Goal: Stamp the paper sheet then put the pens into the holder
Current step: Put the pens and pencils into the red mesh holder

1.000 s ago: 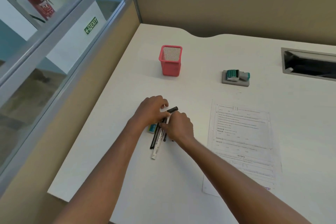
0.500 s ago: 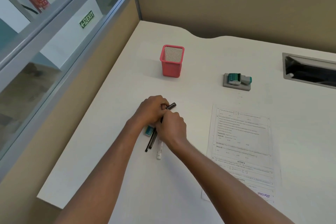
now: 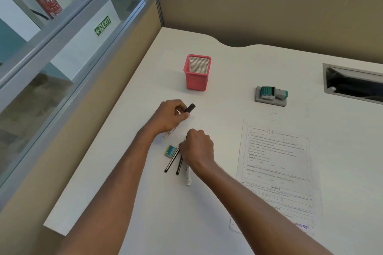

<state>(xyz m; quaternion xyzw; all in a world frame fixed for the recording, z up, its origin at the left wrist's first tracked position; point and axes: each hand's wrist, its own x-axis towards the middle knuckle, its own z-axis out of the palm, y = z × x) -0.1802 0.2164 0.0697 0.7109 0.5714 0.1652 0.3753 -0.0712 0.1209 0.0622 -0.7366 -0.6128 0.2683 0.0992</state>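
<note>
My left hand (image 3: 169, 116) is closed around a white marker (image 3: 190, 108); its black cap sticks out toward the pink mesh pen holder (image 3: 197, 72), which stands upright further back. My right hand (image 3: 198, 148) is closed over a bunch of pens (image 3: 179, 164) lying on the desk; two black ones and a white one poke out below it. The printed paper sheet (image 3: 275, 163) lies to the right, with a purple stamp mark (image 3: 301, 226) near its bottom edge. The green stamp (image 3: 271, 94) rests on its grey pad behind the sheet.
A small green and yellow eraser (image 3: 171, 150) lies just left of the pens. A grey cable slot (image 3: 352, 83) is sunk in the desk at the far right. A beige partition and a glass window close off the back and left.
My left hand has lifted the black-capped marker away from the bunch, toward the holder. My right hand stays on the remaining pens, and the eraser is now uncovered.
</note>
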